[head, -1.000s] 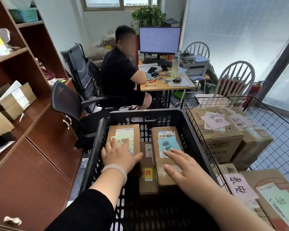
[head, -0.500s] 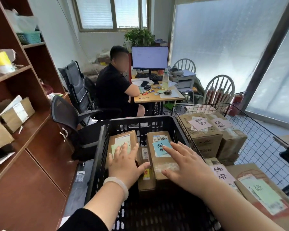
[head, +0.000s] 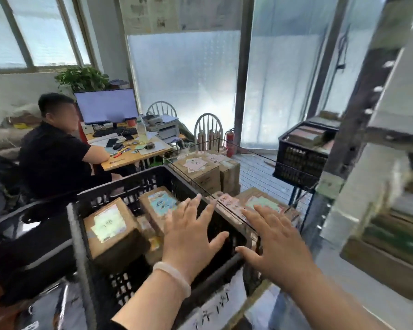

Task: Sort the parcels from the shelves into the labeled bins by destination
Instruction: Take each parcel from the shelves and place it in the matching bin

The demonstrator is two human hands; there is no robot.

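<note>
Two brown cardboard parcels lie flat inside a black slatted plastic crate (head: pixel 134 179): the nearer parcel (head: pixel 110 232) bears a pale yellow-green paper label, the farther parcel (head: pixel 157 206) a blue one. Blur leaves the writing unreadable. Left hand (head: pixel 191 236), a pale bracelet (head: pixel 172 275) at its wrist, hovers over the crate, fingers spread and straight, holding nothing. Right hand (head: pixel 277 244), likewise splayed and empty, is above the crate's right corner, beside a wire basket (head: pixel 255 175) of pink-labelled cardboard boxes (head: pixel 200 172).
</note>
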